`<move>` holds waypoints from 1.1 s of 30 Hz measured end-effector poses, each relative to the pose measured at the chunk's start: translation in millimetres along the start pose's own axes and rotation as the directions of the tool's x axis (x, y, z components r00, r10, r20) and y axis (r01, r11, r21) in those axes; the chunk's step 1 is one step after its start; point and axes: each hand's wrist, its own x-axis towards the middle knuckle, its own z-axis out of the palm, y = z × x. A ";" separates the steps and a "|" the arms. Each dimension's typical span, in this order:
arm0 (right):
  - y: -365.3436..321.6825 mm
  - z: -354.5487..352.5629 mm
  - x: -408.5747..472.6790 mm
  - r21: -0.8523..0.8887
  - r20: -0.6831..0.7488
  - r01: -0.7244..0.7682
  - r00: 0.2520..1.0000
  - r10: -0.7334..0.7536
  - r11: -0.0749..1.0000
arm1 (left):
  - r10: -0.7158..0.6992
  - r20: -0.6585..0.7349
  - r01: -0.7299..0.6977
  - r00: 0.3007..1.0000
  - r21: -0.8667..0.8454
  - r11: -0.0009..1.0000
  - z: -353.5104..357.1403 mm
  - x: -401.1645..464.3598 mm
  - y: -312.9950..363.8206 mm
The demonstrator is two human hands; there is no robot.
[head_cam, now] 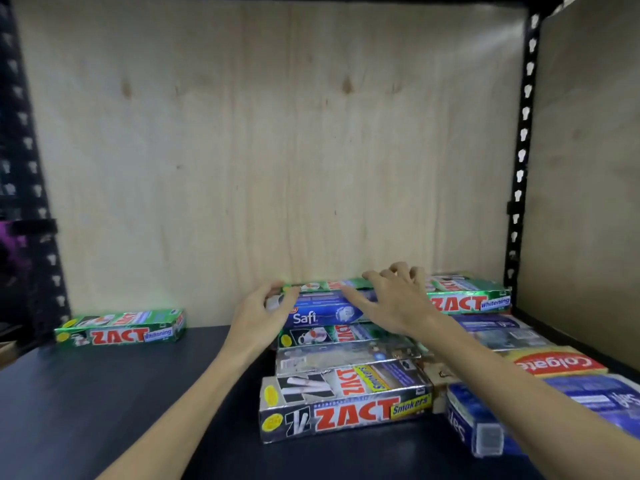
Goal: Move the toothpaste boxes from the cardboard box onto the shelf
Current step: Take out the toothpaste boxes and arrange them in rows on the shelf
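Head view. Both forearms reach over the dark shelf [104, 393] toward its plywood back panel [277, 150]. The left hand [258, 315] curls its fingers round the left end of a blue box lettered "Safi" [322, 315]; the thumb lies near the edge of a green box [322, 285] resting on top of it. The right hand [394, 299] lies spread on the same two boxes, thumb stretched along the Safi box and fingers bent over the green box's far edge; whether they truly grip it is unclear through the blur. Directly below the hands lie a green "ZACT" box [346, 336], a silver box [339, 358] with unreadable print, and nearest the viewer a silver "ZACT Smokers" box [346, 403]. Just right of the right hand sits a green "ZACT Whitening" box [467, 299]; beneath that forearm lie a red "Colgate" box [557, 363] and blue boxes [485, 427]. Well left of the left hand, a lone "ZACT Whitening" box [119, 329] lies against the panel.
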 end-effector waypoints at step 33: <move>-173.4 7.8 9.8 0.264 -0.217 0.174 0.969 -0.117 0.949 | 0.114 -0.475 -0.027 0.872 0.185 0.982 -154.9 -53.6 -17.1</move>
